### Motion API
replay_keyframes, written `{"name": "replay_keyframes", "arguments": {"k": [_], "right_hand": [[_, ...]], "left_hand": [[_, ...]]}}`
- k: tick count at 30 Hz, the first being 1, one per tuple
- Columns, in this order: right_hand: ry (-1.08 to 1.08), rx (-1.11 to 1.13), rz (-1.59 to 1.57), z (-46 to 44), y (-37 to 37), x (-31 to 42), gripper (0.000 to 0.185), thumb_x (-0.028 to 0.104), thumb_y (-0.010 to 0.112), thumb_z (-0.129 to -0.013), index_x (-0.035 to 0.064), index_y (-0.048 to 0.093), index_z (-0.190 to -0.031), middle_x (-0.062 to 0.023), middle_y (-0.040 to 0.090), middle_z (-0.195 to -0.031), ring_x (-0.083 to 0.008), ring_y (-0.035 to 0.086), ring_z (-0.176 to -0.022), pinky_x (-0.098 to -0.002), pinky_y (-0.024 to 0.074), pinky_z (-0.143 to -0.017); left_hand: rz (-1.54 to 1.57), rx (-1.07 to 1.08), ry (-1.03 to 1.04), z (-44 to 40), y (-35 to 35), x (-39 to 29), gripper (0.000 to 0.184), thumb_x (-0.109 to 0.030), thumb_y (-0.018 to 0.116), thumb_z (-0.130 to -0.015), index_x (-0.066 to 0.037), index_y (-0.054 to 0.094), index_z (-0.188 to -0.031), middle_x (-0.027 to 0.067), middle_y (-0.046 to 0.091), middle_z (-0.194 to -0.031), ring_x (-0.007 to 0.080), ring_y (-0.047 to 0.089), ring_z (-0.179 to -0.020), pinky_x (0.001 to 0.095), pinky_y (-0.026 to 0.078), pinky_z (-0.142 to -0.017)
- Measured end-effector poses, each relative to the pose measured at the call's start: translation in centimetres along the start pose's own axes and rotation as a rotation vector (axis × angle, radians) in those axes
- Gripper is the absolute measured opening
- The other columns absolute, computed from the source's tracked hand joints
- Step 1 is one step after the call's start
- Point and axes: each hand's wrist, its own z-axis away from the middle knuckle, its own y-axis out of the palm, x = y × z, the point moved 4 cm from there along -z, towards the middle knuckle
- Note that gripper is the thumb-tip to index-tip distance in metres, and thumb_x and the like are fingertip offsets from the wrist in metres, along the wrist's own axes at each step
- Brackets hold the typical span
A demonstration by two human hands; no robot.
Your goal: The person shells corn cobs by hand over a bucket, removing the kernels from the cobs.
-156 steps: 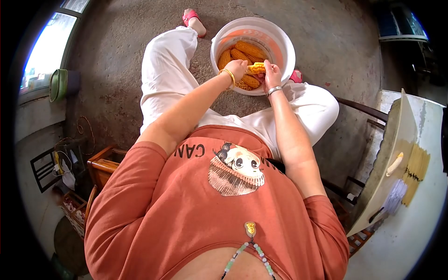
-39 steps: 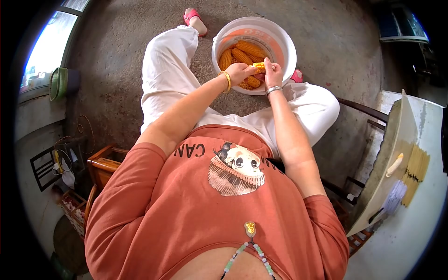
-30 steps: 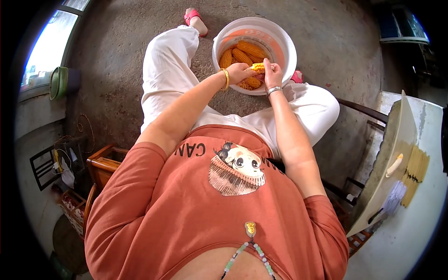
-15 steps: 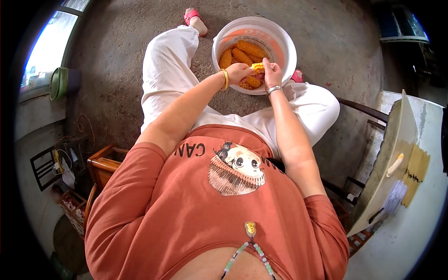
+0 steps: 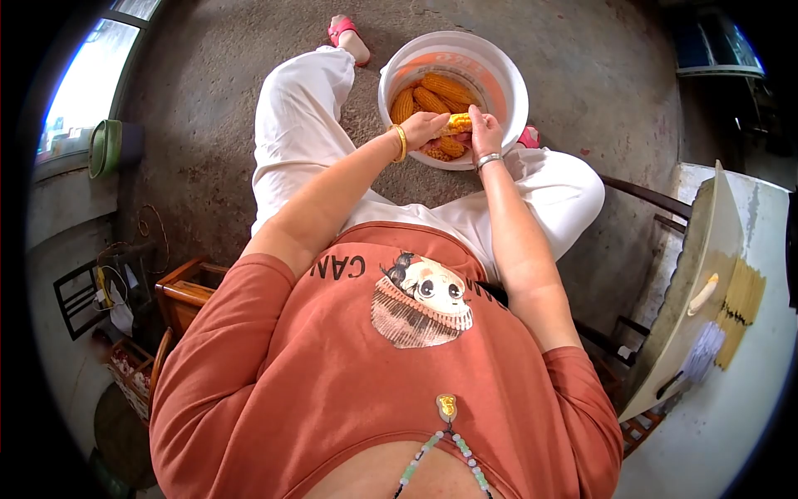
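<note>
A yellow corn cob is held crosswise over the white bucket, one end in each hand. My left hand, with a gold bangle at the wrist, is closed around the cob's left end. My right hand, wearing a silver band, grips its right end with the thumb raised along it. Below them in the bucket lie several corn cobs, orange-yellow and piled together. The hands partly hide the cobs nearest me.
The bucket stands on the concrete floor between my knees. A wooden chair is at the left. A board-like panel leans at the right, beside a dark bar. A green basket sits by the window.
My left hand has shifted slightly left along the cob, and more of the cob's yellow kernels show between the hands. The right hand stays nearly in place.
</note>
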Motion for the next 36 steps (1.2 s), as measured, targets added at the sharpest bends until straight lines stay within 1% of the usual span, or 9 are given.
{"name": "replay_keyframes", "arguments": {"k": [6, 12, 15, 21, 24, 27, 30, 33, 36], "right_hand": [[-0.049, -0.016, 0.082, -0.7, -0.3, -0.7, 0.036, 0.036, 0.066, -0.082, 0.0049, 0.049, -0.075, -0.0064, 0.058, -0.069, -0.0168, 0.059, -0.054, -0.0316, 0.0536, -0.05], [-0.149, -0.092, 0.258, -2.2, -1.3, -2.3, 0.046, 0.045, 0.067, -0.079, 0.0018, 0.055, -0.069, -0.006, 0.059, -0.066, -0.0143, 0.054, -0.063, -0.0294, 0.0442, -0.061], [-0.218, -0.111, 0.298, -1.9, -1.3, -1.9, 0.046, 0.045, 0.067, -0.079, 0.0017, 0.055, -0.07, -0.0067, 0.06, -0.067, -0.0146, 0.055, -0.063, -0.0297, 0.0452, -0.06], [-0.082, -0.082, 0.206, -0.8, -0.7, -0.9, 0.042, 0.042, 0.066, -0.081, 0.0016, 0.055, -0.073, -0.0083, 0.062, -0.07, -0.0161, 0.058, -0.059, -0.0286, 0.0493, -0.054], [-0.007, -0.068, 0.146, -0.2, -0.5, -0.3, 0.041, 0.041, 0.066, -0.081, 0.0015, 0.055, -0.074, -0.0089, 0.062, -0.071, -0.0174, 0.059, -0.058, -0.0287, 0.05, -0.054], [-0.015, -0.099, 0.211, -0.3, -0.7, -0.3, 0.045, 0.044, 0.065, -0.08, 0.0007, 0.056, -0.073, -0.0105, 0.063, -0.071, -0.0204, 0.06, -0.063, -0.0316, 0.0494, -0.059], [-0.128, -0.14, 0.386, -2.1, -1.3, -1.9, 0.05, 0.05, 0.064, -0.078, 0.0, 0.058, -0.073, -0.0126, 0.063, -0.072, -0.0236, 0.061, -0.068, -0.0347, 0.0481, -0.065], [-0.191, -0.157, 0.497, -1.6, -1.5, -1.2, 0.054, 0.053, 0.063, -0.077, 0.0, 0.058, -0.073, -0.0138, 0.062, -0.072, -0.0255, 0.061, -0.07, -0.036, 0.0471, -0.068], [-0.243, -0.167, 0.546, -1.0, -1.3, -0.5, 0.053, 0.053, 0.063, -0.077, 0.0006, 0.058, -0.074, -0.0137, 0.062, -0.072, -0.0258, 0.06, -0.069, -0.0357, 0.0473, -0.067]], "left_hand": [[-0.245, -0.045, 0.198, -3.0, -0.2, 2.4, 0.038, -0.039, 0.044, -0.094, -0.005, 0.06, -0.095, -0.0004, 0.052, -0.065, 0.0083, 0.048, -0.054, 0.0234, 0.038, -0.048], [-0.415, -0.293, 0.362, -2.3, -0.2, 1.6, 0.043, -0.035, 0.041, -0.095, 0.003, 0.061, -0.093, 0.015, 0.061, -0.076, 0.0238, 0.057, -0.067, 0.0345, 0.045, -0.065], [-0.468, -0.307, 0.314, -2.3, -0.2, 1.2, 0.044, -0.035, 0.04, -0.094, 0.004, 0.061, -0.093, 0.0206, 0.062, -0.082, 0.0291, 0.059, -0.074, 0.037, 0.045, -0.072], [-0.384, -0.306, 0.133, -2.7, -0.2, 1.4, 0.05, -0.041, 0.041, -0.093, 0.004, 0.061, -0.093, 0.0139, 0.061, -0.074, 0.0214, 0.059, -0.065, 0.0352, 0.046, -0.062], [-0.372, -0.242, -0.01, -1.7, 0.0, 0.6, 0.05, -0.042, 0.041, -0.092, 0.003, 0.062, -0.095, 0.0225, 0.064, -0.09, 0.0332, 0.061, -0.087, 0.0405, 0.045, -0.079], [-0.326, -0.145, 0.132, -1.6, 0.3, 0.7, 0.048, -0.046, 0.053, -0.088, 0.0, 0.063, -0.094, 0.0126, 0.062, -0.077, 0.0217, 0.06, -0.066, 0.0354, 0.046, -0.062], [-0.616, -0.235, 0.299, -1.7, 0.2, 0.9, 0.047, -0.047, 0.058, -0.084, -0.001, 0.063, -0.094, 0.0139, 0.064, -0.081, 0.0246, 0.061, -0.07, 0.0366, 0.047, -0.064], [-0.636, -0.235, 0.201, -2.0, 0.3, 0.9, 0.047, -0.047, 0.061, -0.082, -0.001, 0.063, -0.09, 0.0148, 0.065, -0.083, 0.028, 0.062, -0.075, 0.0383, 0.047, -0.068], [-0.662, -0.194, 0.183, -2.6, 0.3, 0.9, 0.045, -0.046, 0.061, -0.082, -0.001, 0.063, -0.085, 0.0121, 0.063, -0.074, 0.023, 0.06, -0.066, 0.0354, 0.046, -0.06]]}}
